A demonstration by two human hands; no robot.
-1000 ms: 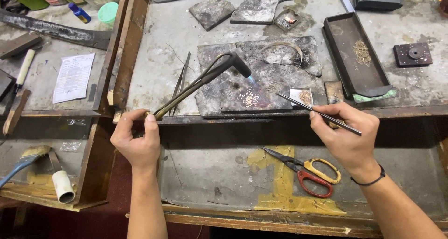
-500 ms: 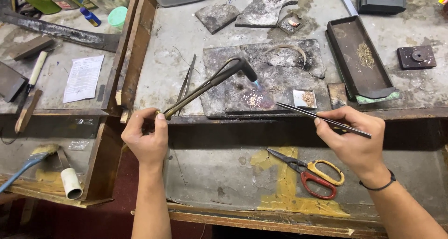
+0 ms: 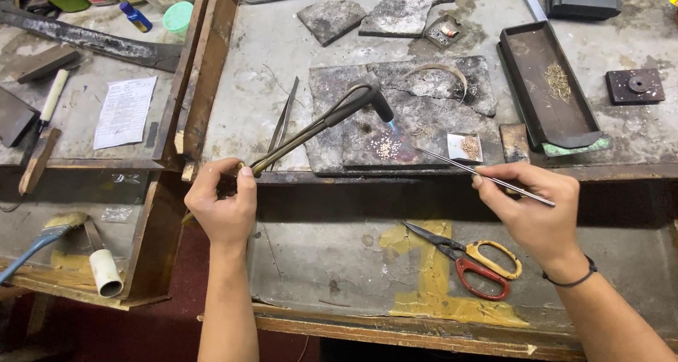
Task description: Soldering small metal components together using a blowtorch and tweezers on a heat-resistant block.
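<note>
- The left hand (image 3: 222, 203) grips the torch (image 3: 321, 122), flame over the charred slab (image 3: 417, 139).
- The right hand (image 3: 533, 206) pinches thin tweezers (image 3: 484, 177) pointing at small beads (image 3: 385, 148).

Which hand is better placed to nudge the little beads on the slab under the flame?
Right, probably. The right hand holds the thin metal rod, whose tip already lies close beside the beads. The left hand is taken up gripping the torch handle at the bench edge.
</note>
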